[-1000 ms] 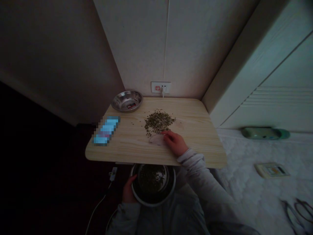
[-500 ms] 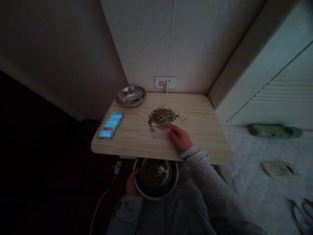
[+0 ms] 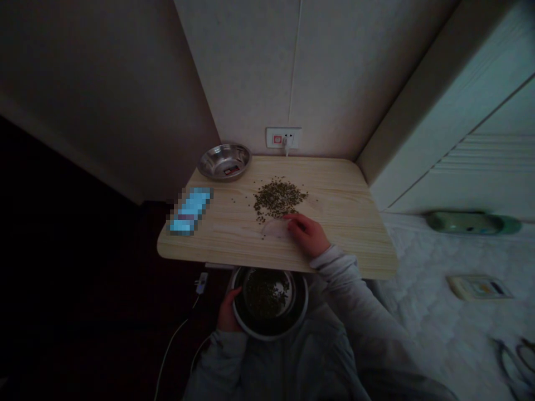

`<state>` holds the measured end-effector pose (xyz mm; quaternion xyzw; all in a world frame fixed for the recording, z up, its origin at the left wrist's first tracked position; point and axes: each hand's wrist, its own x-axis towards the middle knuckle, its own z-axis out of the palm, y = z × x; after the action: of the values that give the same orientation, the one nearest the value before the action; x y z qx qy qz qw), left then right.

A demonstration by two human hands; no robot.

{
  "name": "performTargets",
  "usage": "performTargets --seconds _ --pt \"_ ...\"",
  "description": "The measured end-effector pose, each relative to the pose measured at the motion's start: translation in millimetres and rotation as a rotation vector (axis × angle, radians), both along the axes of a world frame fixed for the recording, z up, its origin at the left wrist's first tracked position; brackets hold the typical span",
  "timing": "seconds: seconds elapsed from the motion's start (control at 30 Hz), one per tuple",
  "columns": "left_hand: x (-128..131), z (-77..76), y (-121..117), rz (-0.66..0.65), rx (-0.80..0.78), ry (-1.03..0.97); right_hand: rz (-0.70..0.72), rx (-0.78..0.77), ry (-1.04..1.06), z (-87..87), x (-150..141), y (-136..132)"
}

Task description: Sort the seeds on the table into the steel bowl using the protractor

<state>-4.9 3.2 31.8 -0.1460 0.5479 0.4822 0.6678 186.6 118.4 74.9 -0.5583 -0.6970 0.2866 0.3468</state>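
On the wooden tabletop lies a loose pile of small dark green grains (image 3: 279, 197), thinning out at its edges. My right hand (image 3: 308, 235) is at the pile's near side, fingers closed in a pinch on a thin, translucent, pale piece with a curved edge (image 3: 273, 227); its kind is unclear. Below the table's front edge, my left hand (image 3: 229, 311) grips the left rim of a metal bowl (image 3: 304, 306) above my lap. More of the dark grains are inside that bowl, with bright bare metal showing among them.
A second metal bowl (image 3: 224, 161) with a label inside stands at the table's (image 3: 351, 223) back left. A blurred-out phone (image 3: 190, 210) lies on the left. Behind is a wall socket (image 3: 283, 137) with a plug. A white cord (image 3: 169, 348) hangs at lower left; a quilted bed (image 3: 418, 262) is on the right.
The view has shifted slightly. Both hands keep nearly the same places, and the pile looks much the same, with slightly fewer grains by the pale piece.
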Motion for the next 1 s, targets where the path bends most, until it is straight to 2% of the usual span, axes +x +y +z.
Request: performTargets --seconds 0.13,0.33,0.63,1.0 --pt "1.3 2.0 -0.1 -0.003 0.000 0.074 -0.031 -0.022 0.010 -0.3 -0.1 0.0" --pt "2.6 3.8 -0.9 -0.028 -0.011 -0.014 0.016 0.002 -0.048 -0.3 0.5 -0.9" --pt "2.1 2.0 -1.0 -0.019 -0.004 -0.032 0.045 0.012 -0.059 -0.3 0.5 -2.7" --pt "-1.3 4.1 1.2 0.018 -0.050 -0.003 0.170 0.068 -0.155 4.7 -5.2 -10.2"
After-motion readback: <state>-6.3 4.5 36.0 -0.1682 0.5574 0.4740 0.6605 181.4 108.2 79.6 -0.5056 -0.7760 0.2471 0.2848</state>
